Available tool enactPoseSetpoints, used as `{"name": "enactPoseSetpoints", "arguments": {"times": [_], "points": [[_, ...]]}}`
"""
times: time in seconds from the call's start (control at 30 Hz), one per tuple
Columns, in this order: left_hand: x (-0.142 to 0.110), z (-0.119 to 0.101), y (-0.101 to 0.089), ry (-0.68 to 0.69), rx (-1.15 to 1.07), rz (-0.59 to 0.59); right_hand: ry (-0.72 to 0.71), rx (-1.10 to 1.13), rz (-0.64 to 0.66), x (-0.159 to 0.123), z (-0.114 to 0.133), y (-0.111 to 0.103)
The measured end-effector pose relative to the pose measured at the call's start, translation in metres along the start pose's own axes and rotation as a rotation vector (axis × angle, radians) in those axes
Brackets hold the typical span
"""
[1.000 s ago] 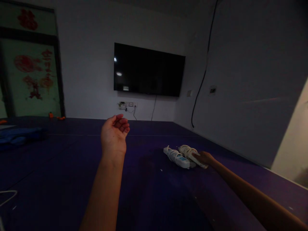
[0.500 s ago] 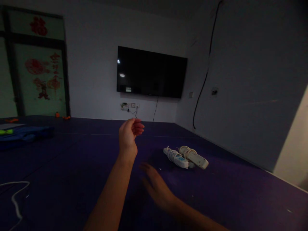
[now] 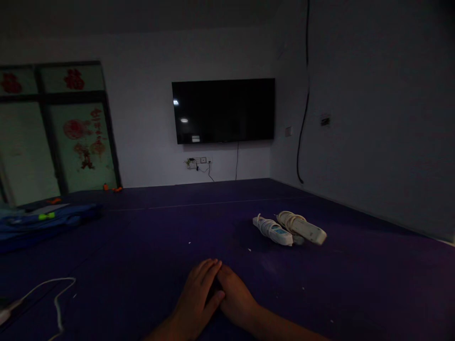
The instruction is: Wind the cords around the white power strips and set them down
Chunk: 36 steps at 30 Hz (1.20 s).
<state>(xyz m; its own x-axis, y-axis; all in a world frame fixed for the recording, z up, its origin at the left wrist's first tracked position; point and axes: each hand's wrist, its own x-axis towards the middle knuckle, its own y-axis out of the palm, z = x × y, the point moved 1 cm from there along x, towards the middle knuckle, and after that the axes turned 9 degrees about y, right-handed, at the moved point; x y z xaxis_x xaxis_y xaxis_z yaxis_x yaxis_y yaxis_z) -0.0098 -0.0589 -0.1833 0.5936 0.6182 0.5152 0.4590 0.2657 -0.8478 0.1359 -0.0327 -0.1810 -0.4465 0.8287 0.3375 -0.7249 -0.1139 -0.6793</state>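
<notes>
My left hand [image 3: 197, 293] and my right hand [image 3: 237, 298] meet low in the middle of the view. The left fingers lie stretched out, their tips touching the right hand, and the left thumb stands apart from them. No object shows in the left hand. Most of the right fingers are hidden behind the left hand, so how they are bent does not show. Ahead and to the right lie two power strips, each wrapped in its own cord: a white power strip [image 3: 282, 237] with a blue patch, and beside it a cream power strip [image 3: 313, 233].
Dark purple flooring [image 3: 142, 265] spreads around. At lower left runs a white cable [image 3: 57, 303]; beyond it lies blue cloth [image 3: 73, 218] with a bright green item [image 3: 46, 216]. A television [image 3: 227, 111] hangs on the far wall, and a black cable [image 3: 304, 113] on the right wall.
My hands were apart, the left raised higher and the right blurred. Both are now lower and touching. The view has shifted, with the room appearing more level and the door showing more.
</notes>
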Motion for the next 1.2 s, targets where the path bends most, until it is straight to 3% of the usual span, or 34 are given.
{"name": "enactPoseSetpoints", "arguments": {"times": [0.27,1.2], "points": [[0.007,-0.013,-0.008,-0.036,-0.151,0.116,-0.001,-0.184,0.088,0.001,0.005,-0.001],[0.005,-0.012,-0.005,-0.052,-0.251,0.085,0.019,-0.245,0.148,-0.001,0.002,-0.005]]}}
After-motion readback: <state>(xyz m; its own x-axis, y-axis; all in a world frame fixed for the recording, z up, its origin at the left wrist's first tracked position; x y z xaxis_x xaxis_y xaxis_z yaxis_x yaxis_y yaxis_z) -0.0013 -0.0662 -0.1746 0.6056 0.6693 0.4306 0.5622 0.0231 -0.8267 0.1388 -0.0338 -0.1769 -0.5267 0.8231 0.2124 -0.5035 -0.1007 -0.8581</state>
